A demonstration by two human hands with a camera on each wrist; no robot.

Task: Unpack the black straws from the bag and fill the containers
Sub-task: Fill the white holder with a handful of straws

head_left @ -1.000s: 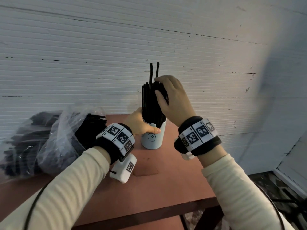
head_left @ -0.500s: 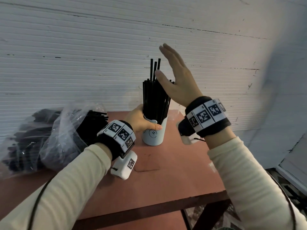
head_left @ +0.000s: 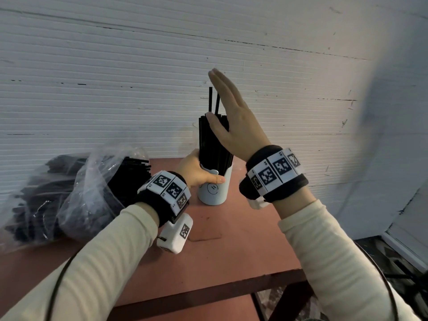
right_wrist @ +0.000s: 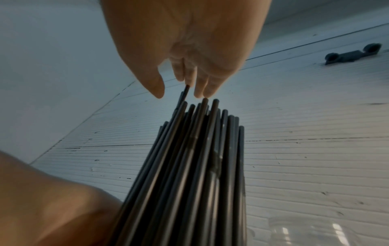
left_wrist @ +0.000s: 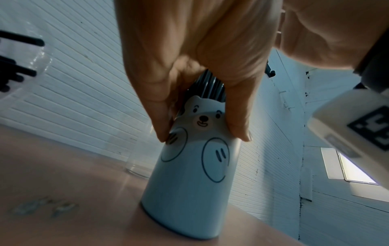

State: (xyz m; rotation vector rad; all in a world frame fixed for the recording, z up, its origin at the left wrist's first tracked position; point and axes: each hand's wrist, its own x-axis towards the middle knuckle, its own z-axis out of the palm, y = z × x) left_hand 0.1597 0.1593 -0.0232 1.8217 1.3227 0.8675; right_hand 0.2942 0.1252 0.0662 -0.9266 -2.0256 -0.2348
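A pale blue cup with a bear face point(head_left: 214, 193) point(left_wrist: 189, 174) stands on the red-brown table point(head_left: 231, 251), packed with upright black straws point(head_left: 212, 144) point(right_wrist: 195, 166). Two straws point(head_left: 213, 100) stick up higher than the others. My left hand point(head_left: 196, 171) point(left_wrist: 200, 66) grips the cup near its rim. My right hand point(head_left: 234, 117) point(right_wrist: 189, 50) is flat with straight fingers, held against the right side of the straw bundle. A clear plastic bag of black straws point(head_left: 69, 193) lies at the left on the table.
A white ribbed wall point(head_left: 115, 77) stands close behind the table. A clear glass container point(left_wrist: 139, 161) point(right_wrist: 315, 231) stands behind the cup near the wall. The table's front edge point(head_left: 208, 295) is near me, with floor at the lower right.
My right hand lifted off the straw tops, opened flat and rose beside the bundle. The left hand kept its grip on the cup.
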